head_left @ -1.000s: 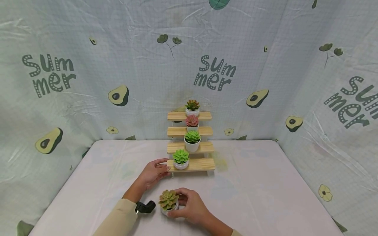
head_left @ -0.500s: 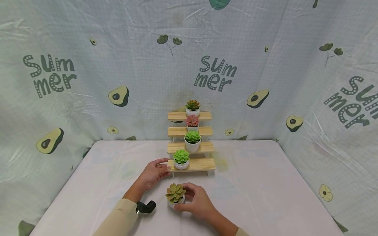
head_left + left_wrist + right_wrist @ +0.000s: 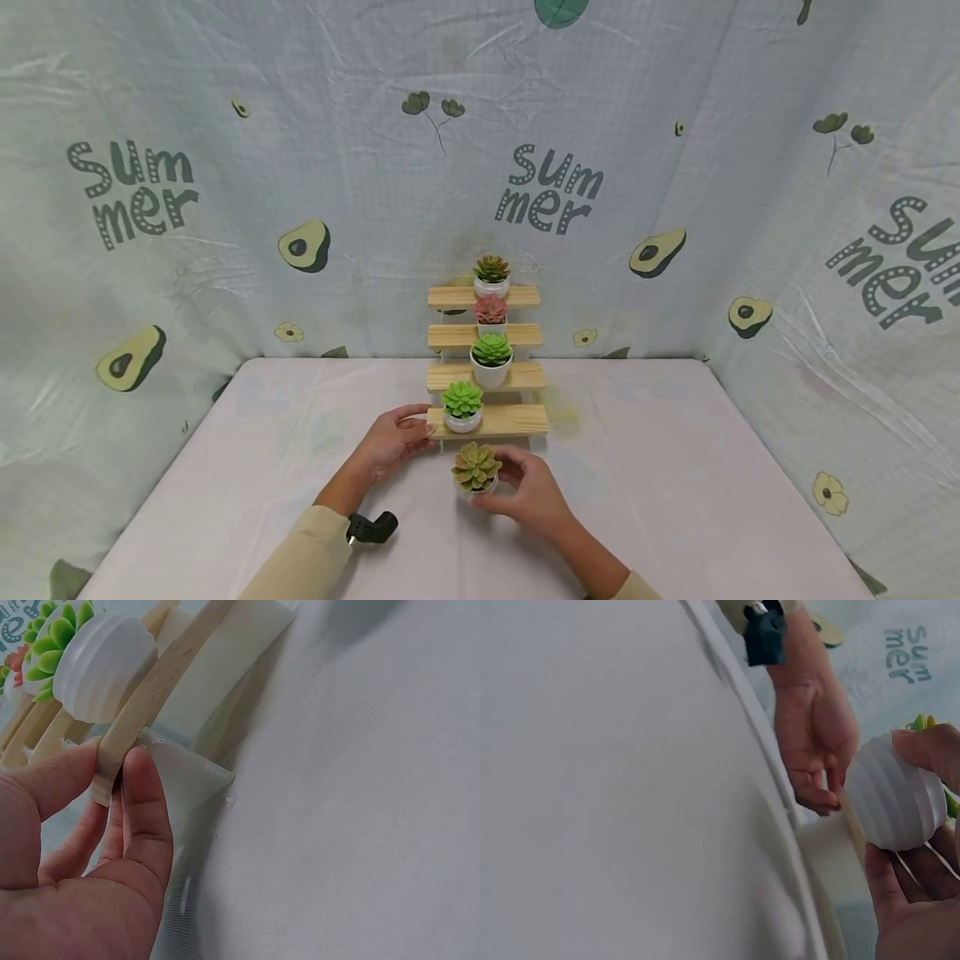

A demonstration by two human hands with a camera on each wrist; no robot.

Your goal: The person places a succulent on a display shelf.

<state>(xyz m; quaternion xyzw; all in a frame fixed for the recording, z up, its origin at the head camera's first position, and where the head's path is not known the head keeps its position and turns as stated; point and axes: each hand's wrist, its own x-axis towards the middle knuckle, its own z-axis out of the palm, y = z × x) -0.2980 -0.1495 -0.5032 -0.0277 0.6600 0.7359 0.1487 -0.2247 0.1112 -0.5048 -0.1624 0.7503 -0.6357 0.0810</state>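
In my right hand point(image 3: 534, 490) I hold a potted succulent point(image 3: 476, 468) with yellow-green, reddish-tinged leaves, just in front of the lowest step of a tiered wooden stand point(image 3: 513, 419). The right wrist view shows its ribbed white pot point(image 3: 892, 793) between thumb and fingers, off the table. My left hand point(image 3: 386, 442) pinches the left end of that lowest step; in the left wrist view the thumb lies on top of the wooden slat point(image 3: 142, 697) and fingers are beneath. On this step, at the left, sits a bright green succulent point(image 3: 462, 402) in a white pot.
Higher steps bear another green succulent point(image 3: 491, 360), a pink-red one point(image 3: 491, 312) and a green-brown one point(image 3: 492, 273), all in white pots. A patterned cloth point(image 3: 360, 183) hangs behind the white-covered table point(image 3: 660, 467). A black wrist device point(image 3: 372, 527) sits by the left sleeve.
My right hand has carried the yellow-green succulent right and forward, up to the stand's front. The left hand keeps its hold on the lowest step.
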